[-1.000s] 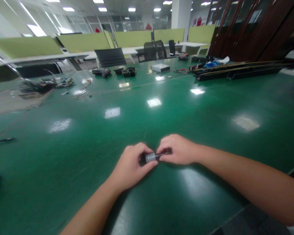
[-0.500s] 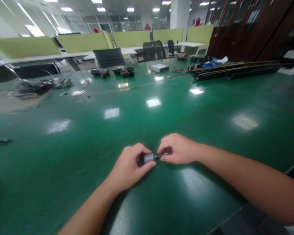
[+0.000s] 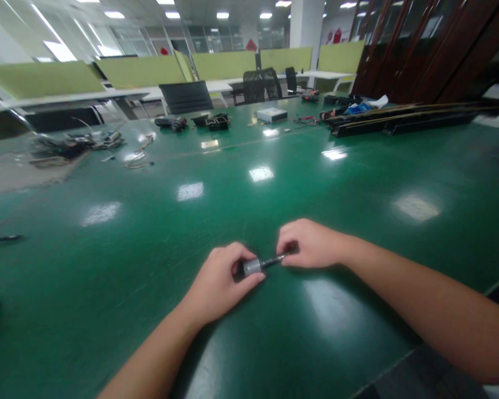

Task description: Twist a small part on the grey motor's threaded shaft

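Near the table's front edge, my left hand [image 3: 222, 282] grips a short silver-and-black cylinder [image 3: 251, 267] between thumb and fingers. The cylinder looks like a small motor, but its exact kind is unclear; its left end is hidden in the palm. From its right end a thin dark rod-like piece [image 3: 271, 261] points towards my right hand [image 3: 305, 244]. My right thumb and fingers are pinched on the far tip of that thin piece, just right of the cylinder. Whether the thin piece is joined to the cylinder I cannot tell. Both hands rest low, close to the green tabletop [image 3: 241, 216].
Tangled cables and parts [image 3: 81, 143] lie at the far left. At the back stand a white box [image 3: 271, 114] and black devices [image 3: 211, 121]. Long black rails [image 3: 403, 122] stretch across the far right. A black cable end [image 3: 2, 240] sits at the left edge.
My right hand has moved a little right and away from me, so more of the thin dark piece shows between the hands. My left hand and the cylinder have stayed in place.
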{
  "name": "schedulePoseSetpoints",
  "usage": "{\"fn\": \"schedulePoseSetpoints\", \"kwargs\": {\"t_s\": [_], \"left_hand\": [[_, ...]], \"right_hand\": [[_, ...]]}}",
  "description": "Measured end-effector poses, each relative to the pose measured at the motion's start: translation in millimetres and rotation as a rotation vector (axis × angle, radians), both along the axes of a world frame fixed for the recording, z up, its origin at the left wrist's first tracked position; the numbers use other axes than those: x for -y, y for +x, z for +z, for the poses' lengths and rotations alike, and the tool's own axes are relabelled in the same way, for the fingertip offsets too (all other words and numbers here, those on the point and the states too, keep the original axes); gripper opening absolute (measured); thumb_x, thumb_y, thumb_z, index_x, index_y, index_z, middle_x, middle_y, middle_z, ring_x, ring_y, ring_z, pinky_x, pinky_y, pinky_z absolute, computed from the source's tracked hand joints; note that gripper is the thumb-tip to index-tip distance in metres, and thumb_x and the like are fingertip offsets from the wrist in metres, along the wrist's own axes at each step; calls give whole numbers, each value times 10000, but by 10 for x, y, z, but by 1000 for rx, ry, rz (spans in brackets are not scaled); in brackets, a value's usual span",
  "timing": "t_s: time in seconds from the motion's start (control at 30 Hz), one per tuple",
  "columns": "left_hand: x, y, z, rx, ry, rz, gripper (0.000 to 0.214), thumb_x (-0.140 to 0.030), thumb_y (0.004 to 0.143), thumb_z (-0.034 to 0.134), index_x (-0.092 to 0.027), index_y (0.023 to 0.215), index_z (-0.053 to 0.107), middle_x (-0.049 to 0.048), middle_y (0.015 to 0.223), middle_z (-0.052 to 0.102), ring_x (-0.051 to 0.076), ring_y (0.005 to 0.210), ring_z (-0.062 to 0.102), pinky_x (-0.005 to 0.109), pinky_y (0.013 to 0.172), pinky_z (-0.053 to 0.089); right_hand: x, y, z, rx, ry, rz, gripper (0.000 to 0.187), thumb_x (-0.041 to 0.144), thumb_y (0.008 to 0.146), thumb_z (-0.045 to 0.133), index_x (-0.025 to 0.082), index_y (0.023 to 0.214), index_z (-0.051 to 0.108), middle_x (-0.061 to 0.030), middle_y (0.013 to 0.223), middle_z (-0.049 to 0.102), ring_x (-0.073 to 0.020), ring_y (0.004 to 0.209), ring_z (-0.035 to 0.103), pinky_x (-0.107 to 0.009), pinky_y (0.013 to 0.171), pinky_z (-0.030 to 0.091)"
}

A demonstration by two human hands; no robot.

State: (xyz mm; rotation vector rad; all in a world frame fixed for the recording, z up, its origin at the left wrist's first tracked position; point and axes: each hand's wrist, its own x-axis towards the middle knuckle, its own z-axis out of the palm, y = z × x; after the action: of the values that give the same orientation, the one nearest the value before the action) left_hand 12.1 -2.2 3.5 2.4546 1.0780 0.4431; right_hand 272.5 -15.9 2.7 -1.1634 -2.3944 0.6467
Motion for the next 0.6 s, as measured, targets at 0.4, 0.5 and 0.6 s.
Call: {"fn": "schedulePoseSetpoints", "kwargs": {"t_s": [0.4,0.5,0.6], "left_hand": [[1,-17,-15,-9,1,-4,248,-441,842,717,-220,945,675,8,806,645,192,739,570,307,692,408],[1,-15,-10,0,2,-2,245,-442,836,720,-220,932,678,5,789,643,190,725,568,304,684,405],[-3,-9,-3,4,2,-8,240,-443,840,713,-219,922,679,3,783,639,185,714,565,301,678,403]], "right_hand": [[-27,127,61,-29,-121,-16,112,185,761,783,156,869,774,-4,776,669,-113,682,592,-225,636,444],[-23,90,46,-47,-100,-9,112,201,779,783,162,884,778,-14,798,681,-120,703,599,-231,649,443],[-6,-6,7,-50,-65,-2,112,236,806,777,171,897,785,-21,815,686,-129,729,603,-240,663,430]]}}
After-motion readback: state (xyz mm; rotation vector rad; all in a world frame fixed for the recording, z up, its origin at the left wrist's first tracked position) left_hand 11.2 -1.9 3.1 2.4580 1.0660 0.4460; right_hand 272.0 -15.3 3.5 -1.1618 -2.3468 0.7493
